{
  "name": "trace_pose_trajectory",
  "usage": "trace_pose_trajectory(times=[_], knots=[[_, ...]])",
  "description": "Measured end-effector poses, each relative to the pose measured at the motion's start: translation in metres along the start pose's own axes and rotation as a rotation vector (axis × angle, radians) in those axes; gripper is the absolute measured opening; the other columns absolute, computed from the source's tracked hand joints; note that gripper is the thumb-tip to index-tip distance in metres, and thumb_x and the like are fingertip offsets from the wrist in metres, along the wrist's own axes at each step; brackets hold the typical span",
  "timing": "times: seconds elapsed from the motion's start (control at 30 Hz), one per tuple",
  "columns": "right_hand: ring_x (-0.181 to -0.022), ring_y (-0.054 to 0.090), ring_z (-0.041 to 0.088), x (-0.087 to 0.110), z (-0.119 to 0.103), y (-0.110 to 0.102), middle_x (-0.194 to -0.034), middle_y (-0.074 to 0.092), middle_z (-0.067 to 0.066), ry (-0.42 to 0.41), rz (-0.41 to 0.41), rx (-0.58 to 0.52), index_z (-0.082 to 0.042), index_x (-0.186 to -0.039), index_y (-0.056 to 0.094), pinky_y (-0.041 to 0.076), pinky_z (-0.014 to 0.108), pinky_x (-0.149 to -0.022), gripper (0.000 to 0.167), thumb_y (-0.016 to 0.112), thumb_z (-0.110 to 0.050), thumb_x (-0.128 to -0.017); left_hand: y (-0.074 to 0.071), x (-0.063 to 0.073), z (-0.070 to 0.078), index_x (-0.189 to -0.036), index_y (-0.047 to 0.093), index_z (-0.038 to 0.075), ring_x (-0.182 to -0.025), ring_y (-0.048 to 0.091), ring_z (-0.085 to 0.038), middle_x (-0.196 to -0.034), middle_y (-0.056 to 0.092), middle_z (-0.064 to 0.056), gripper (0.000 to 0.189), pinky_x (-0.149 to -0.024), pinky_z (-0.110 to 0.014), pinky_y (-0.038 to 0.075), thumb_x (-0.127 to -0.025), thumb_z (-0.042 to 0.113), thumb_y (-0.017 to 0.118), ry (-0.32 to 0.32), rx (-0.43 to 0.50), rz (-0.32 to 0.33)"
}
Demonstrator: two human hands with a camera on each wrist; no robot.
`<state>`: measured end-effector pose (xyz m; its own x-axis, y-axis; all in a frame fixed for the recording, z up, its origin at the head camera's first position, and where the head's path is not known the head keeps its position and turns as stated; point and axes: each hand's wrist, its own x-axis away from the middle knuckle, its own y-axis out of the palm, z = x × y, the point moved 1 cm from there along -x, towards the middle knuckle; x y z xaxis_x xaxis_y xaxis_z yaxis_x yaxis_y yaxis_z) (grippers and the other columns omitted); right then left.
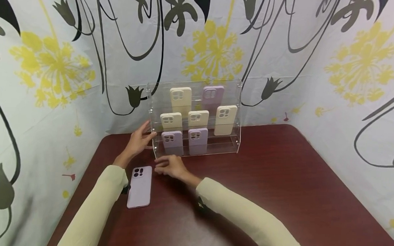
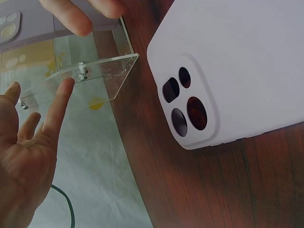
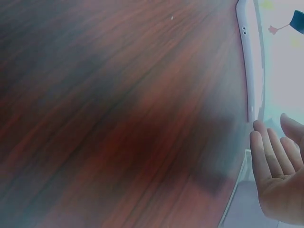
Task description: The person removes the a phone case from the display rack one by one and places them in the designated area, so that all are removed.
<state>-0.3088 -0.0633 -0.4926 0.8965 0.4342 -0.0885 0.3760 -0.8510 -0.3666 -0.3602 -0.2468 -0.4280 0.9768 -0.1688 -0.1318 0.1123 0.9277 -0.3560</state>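
A clear acrylic display rack (image 1: 215,150) stands near the back edge of the table, with several lilac and cream phone cases on its tiers. At the rack's left side is my left hand (image 1: 137,140); the left wrist view shows its fingers spread and straight by the clear side panel (image 2: 102,78). My right hand (image 1: 172,167) is by the rack's front left corner, its fingers loosely extended and holding nothing. Whether either hand touches the rack, I cannot tell. Between my forearms a lilac phone case (image 1: 140,187) lies flat, camera cutouts facing up.
The dark red wooden table (image 1: 263,200) extends to the right of the rack. Behind and on both sides hangs white cloth (image 1: 126,60) printed with yellow and dark flowers. A cream phone case (image 1: 226,121) leans at the rack's right end.
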Motion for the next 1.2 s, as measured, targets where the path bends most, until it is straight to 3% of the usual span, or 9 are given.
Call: trace_pose_trajectory(times=[0.17,0.37,0.53,0.83,1.1,1.2], knots=[[-0.078,0.078,0.027,0.004,0.0,-0.012,-0.094,0.08,0.012,-0.02,-0.009,0.008,0.002,-0.119,0.076,0.067,0.035,-0.064,0.03,0.081,-0.003,-0.09,-0.002,-0.006,-0.017,-0.168,0.017,0.019,-0.135,0.052,-0.048,-0.165,0.033,-0.021,0.076,-0.082,-0.059,0.063,-0.107,0.02,0.061,0.012,-0.017,0.021],[-0.079,0.079,0.021,0.013,0.002,-0.029,-0.095,0.08,0.009,-0.045,0.008,0.067,-0.001,-0.118,0.078,0.063,0.022,-0.062,0.028,0.082,-0.006,-0.09,0.0,-0.007,-0.022,-0.168,0.02,0.023,-0.132,0.056,-0.046,-0.164,0.037,-0.018,0.076,-0.079,-0.054,0.066,-0.106,0.022,0.063,0.016,-0.021,0.029],[-0.076,0.078,0.018,0.023,0.006,-0.048,-0.096,0.08,0.01,-0.068,0.02,0.094,-0.002,-0.118,0.078,0.062,0.02,-0.061,0.029,0.082,-0.008,-0.09,0.003,-0.006,-0.024,-0.168,0.02,0.024,-0.133,0.056,-0.045,-0.165,0.036,-0.017,0.075,-0.074,-0.044,0.068,-0.106,0.022,0.063,0.004,-0.027,0.028],[-0.077,0.079,0.022,0.034,0.02,-0.089,-0.097,0.08,0.012,-0.056,0.071,0.127,0.001,-0.121,0.075,0.064,0.022,-0.066,0.031,0.08,-0.006,-0.091,0.002,-0.006,-0.017,-0.168,0.019,0.021,-0.135,0.053,-0.047,-0.165,0.034,-0.019,0.075,-0.079,-0.054,0.066,-0.106,0.018,0.062,0.014,-0.004,0.016],[-0.076,0.078,0.025,0.041,0.032,-0.111,-0.097,0.079,0.012,-0.051,0.103,0.149,0.002,-0.121,0.075,0.064,0.024,-0.065,0.031,0.081,-0.005,-0.091,0.002,0.004,0.008,-0.167,0.019,0.011,-0.135,0.051,-0.05,-0.164,0.031,-0.025,0.073,-0.086,-0.065,0.06,-0.106,0.009,0.059,-0.015,0.011,-0.002],[-0.076,0.078,0.025,0.044,0.034,-0.118,-0.096,0.079,0.012,-0.064,0.116,0.168,0.002,-0.119,0.075,0.065,0.025,-0.067,0.03,0.081,-0.005,-0.091,0.002,0.003,0.005,-0.168,0.018,0.012,-0.135,0.051,-0.05,-0.165,0.031,-0.025,0.073,-0.086,-0.065,0.06,-0.107,0.01,0.059,-0.01,0.007,-0.001]])
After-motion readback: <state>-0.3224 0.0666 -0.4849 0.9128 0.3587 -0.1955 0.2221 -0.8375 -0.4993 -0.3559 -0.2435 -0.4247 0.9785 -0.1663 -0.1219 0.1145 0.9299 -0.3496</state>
